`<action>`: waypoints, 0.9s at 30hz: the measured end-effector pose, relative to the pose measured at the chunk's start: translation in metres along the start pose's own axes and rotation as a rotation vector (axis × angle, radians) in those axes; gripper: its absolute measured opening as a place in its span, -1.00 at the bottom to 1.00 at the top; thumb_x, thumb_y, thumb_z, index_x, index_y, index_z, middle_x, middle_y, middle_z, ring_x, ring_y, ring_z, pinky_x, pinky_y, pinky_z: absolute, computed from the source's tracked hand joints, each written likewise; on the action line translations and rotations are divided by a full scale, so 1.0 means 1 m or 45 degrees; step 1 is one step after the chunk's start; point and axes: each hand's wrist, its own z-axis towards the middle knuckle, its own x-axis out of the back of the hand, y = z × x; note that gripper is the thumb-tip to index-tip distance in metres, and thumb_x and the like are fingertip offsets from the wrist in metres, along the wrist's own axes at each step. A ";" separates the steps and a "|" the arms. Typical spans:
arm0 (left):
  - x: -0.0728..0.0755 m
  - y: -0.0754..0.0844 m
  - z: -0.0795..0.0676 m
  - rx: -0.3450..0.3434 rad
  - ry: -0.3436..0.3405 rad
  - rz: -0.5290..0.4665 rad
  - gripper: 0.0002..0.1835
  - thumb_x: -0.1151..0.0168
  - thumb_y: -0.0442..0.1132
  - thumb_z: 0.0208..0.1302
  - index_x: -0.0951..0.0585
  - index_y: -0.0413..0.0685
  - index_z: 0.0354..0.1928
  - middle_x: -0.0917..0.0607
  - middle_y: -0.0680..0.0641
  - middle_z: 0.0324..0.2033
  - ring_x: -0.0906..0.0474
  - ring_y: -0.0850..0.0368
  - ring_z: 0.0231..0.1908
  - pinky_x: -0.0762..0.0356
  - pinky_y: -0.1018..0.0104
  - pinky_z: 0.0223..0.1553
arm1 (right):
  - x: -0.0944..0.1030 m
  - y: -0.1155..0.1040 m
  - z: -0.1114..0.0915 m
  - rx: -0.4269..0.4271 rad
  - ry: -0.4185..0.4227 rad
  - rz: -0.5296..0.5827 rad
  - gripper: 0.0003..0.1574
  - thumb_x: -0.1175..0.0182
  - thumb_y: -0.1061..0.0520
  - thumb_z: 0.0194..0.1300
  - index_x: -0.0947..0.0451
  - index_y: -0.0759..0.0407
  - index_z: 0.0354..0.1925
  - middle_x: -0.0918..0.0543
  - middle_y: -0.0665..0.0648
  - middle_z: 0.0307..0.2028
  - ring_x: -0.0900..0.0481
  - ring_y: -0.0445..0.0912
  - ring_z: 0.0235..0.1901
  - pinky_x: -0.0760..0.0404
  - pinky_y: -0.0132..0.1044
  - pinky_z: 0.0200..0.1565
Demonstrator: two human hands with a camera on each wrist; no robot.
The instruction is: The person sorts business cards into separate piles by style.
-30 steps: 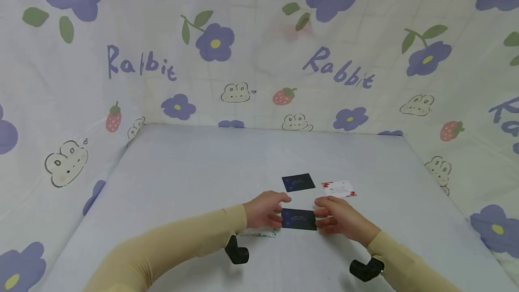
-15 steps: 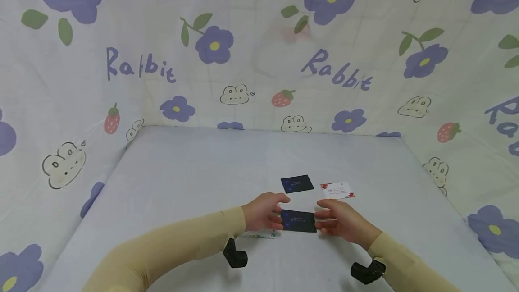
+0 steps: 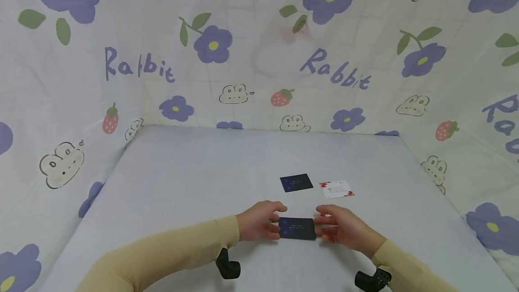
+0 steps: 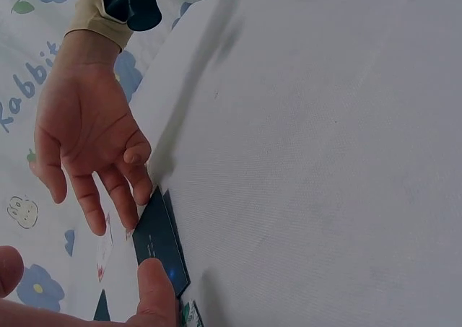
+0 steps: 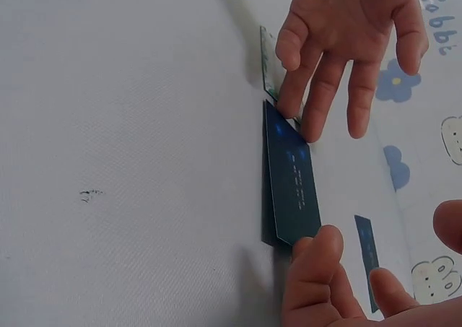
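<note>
A black business card [image 3: 297, 228] with blue spots lies between my two hands, long side toward me. My left hand [image 3: 260, 221] touches its left short end with extended fingertips, thumb apart above. At the opposite end, the fingertips of my right hand [image 3: 349, 229] touch the card, its thumb also apart. A dark strip runs along the card's near edge in both wrist views; whether that is shadow or another card I cannot tell. Near my left fingers, the right wrist view shows a white card with green print [image 5: 270, 63], which my left hand hides in the head view.
Farther back on the white table [image 3: 194, 170] lie another black card [image 3: 296, 183] and a white card with red flowers [image 3: 336, 189]. A patterned cloth [image 3: 251, 71] hangs behind and along both sides.
Both hands have come slightly toward me, and the black card between them has moved the same way. The green-printed card's edge has gone out of sight in the head view.
</note>
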 end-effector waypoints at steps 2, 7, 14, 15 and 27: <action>0.001 -0.001 0.000 -0.001 -0.003 -0.005 -0.28 -0.19 -0.09 0.38 -0.25 -0.31 0.45 -0.32 -0.49 0.37 -0.47 -0.07 -0.12 -0.69 0.05 0.03 | -0.001 0.000 0.000 -0.004 0.004 -0.009 -0.25 0.02 -0.12 0.55 -0.18 0.33 0.45 -0.62 0.30 0.10 -0.68 -0.05 -0.23 -0.67 -0.31 -0.19; 0.001 -0.001 -0.001 -0.014 -0.010 -0.003 -0.28 -0.19 -0.09 0.37 -0.24 -0.31 0.44 -0.34 -0.48 0.35 -0.49 -0.08 -0.10 -0.68 0.06 0.00 | -0.003 0.001 0.002 -0.023 0.018 -0.009 -0.24 0.00 -0.14 0.54 -0.19 0.32 0.44 -0.62 0.29 0.08 -0.68 -0.06 -0.23 -0.67 -0.32 -0.20; -0.001 -0.001 -0.001 -0.030 -0.005 0.010 -0.29 -0.17 -0.11 0.37 -0.23 -0.34 0.43 -0.32 -0.50 0.35 -0.52 -0.11 -0.03 -0.66 -0.03 0.10 | -0.003 0.002 0.004 -0.028 0.025 0.000 -0.28 0.03 -0.12 0.56 -0.19 0.31 0.44 -0.62 0.28 0.05 -0.68 -0.06 -0.23 -0.68 -0.31 -0.22; -0.001 -0.001 -0.001 -0.030 -0.004 0.006 -0.29 -0.18 -0.11 0.36 -0.23 -0.34 0.43 -0.32 -0.50 0.35 -0.52 -0.12 -0.02 -0.65 -0.05 0.12 | -0.003 0.002 0.004 -0.024 0.020 -0.005 -0.27 0.04 -0.12 0.56 -0.17 0.31 0.44 -0.62 0.28 0.07 -0.68 -0.06 -0.22 -0.68 -0.31 -0.22; 0.017 0.002 -0.008 -0.136 -0.054 0.148 -0.38 -0.10 -0.04 0.45 -0.28 -0.25 0.40 -0.37 -0.42 0.36 -0.55 -0.16 0.11 -0.68 0.10 0.05 | 0.006 0.005 -0.003 0.133 0.072 -0.164 -0.31 0.03 -0.06 0.57 -0.18 0.35 0.42 -0.62 0.37 0.13 -0.72 -0.07 -0.17 -0.70 -0.24 -0.17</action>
